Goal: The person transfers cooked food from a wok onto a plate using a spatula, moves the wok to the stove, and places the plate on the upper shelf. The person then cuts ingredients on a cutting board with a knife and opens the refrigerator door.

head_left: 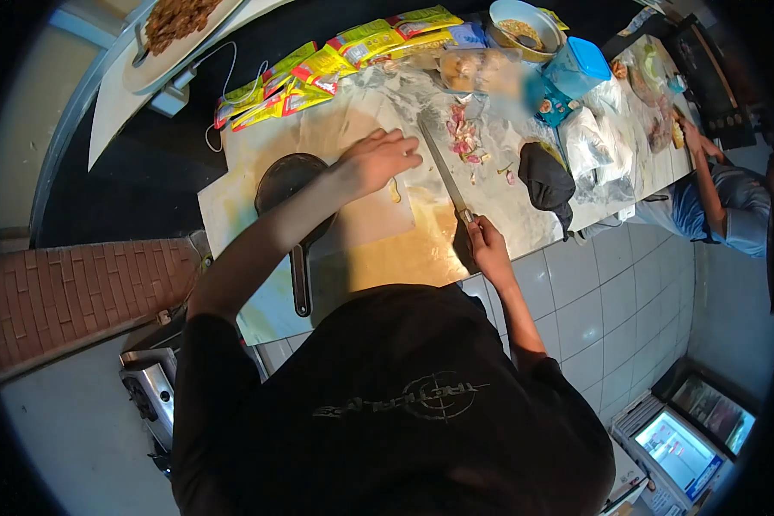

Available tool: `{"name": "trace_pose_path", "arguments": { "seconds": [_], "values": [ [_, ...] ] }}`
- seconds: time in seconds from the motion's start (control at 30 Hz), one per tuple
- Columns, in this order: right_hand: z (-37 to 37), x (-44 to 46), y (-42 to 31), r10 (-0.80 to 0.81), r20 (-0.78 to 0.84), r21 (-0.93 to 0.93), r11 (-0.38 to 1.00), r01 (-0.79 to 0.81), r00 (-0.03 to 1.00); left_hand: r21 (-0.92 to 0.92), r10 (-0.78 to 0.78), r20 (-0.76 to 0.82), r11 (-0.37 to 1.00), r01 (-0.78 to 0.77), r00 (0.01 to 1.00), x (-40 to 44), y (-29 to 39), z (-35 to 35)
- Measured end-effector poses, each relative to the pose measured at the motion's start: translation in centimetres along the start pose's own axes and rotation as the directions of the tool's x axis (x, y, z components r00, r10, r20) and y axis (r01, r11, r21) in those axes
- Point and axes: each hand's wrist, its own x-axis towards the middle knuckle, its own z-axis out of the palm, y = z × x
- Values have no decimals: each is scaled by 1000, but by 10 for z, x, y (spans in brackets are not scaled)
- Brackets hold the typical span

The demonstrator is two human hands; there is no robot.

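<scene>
My right hand (488, 245) is wrapped round the handle of a long kitchen knife (441, 167), whose blade points away from me over the table. Above the worktop, my left hand (381, 162) has its fingers loosely stretched and apart, with nothing visible in them. Below that hand lies a small pale piece (394, 191), too small to name, on a light board-like surface (374, 219). A black frying pan (285, 175) is partly hidden under my left forearm, its handle toward me. Reddish peelings (463, 138), like onion skins, lie scattered beyond the knife.
Yellow-red packets (318, 69) line the table's back edge. A bowl (537, 39), a blue tub (576, 67), white plastic bags (595, 146) and a black cloth-like bundle (546, 176) stand to the right. Another person (718, 198) works at the table's far right end.
</scene>
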Motion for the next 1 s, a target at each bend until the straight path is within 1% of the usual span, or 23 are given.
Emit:
{"name": "trace_pose_path", "arguments": {
  "seconds": [0.03,0.07,0.1,0.17,0.2,0.27,0.3,0.37,0.4,0.47,0.57,0.63,0.67,0.73,0.77,0.8,0.83,0.87,0.93,1.0],
  "values": [
    [-1,-3,-2,42,-11,14,999,-41,999,34,43,170,998,-50,985,8,-4,12],
    [-2,-5,0,50,-19,26,998,-49,999,60,83,338,992,-110,937,14,-9,23],
    [-3,-7,4,57,-15,52,997,-57,998,55,98,352,991,-126,931,17,-15,32],
    [-2,-11,8,79,-25,98,992,-76,997,88,166,405,972,-219,899,22,-23,40],
    [-2,-12,9,79,-33,114,991,-74,996,81,184,418,968,-238,890,23,-27,44],
    [-2,-14,7,86,-44,140,987,-79,995,92,240,398,950,-299,886,24,-28,44],
    [-3,-13,4,96,-45,127,988,-89,994,88,244,406,949,-304,881,25,-29,45],
    [-2,-10,3,106,-41,115,988,-101,994,146,323,430,897,-418,843,27,-30,45],
    [-3,-9,4,107,-36,105,989,-103,994,142,324,432,897,-418,842,29,-32,44],
    [-3,-10,6,113,-32,92,990,-110,993,106,400,433,868,-486,808,33,-36,45],
    [-6,-13,1,108,-19,108,989,-105,994,77,391,453,878,-473,801,33,-36,42],
    [-8,-17,-6,168,43,185,967,-173,985,50,398,447,883,-466,801,33,-35,38],
    [-8,-17,-5,170,43,185,967,-175,985,22,402,442,889,-458,802,32,-33,35],
    [-10,-20,-6,148,149,208,962,-178,978,21,410,424,887,-462,807,32,-32,30],
    [-10,-21,-10,151,150,208,961,-180,977,23,415,406,886,-464,814,31,-32,29],
    [-12,-24,-16,187,256,309,914,-264,948,22,415,405,886,-462,815,30,-32,28],
    [-12,-25,-21,206,364,396,848,-351,908,20,428,365,884,-467,827,30,-32,28],
    [-11,-25,-19,206,365,395,849,-351,908,19,440,325,882,-471,837,30,-32,26],
    [-5,-25,-12,168,419,394,852,-345,892,3,441,339,883,-469,831,30,-30,23],
    [-4,-26,-13,171,441,389,848,-360,881,-11,441,352,884,-467,826,30,-29,19]
  ]
}}
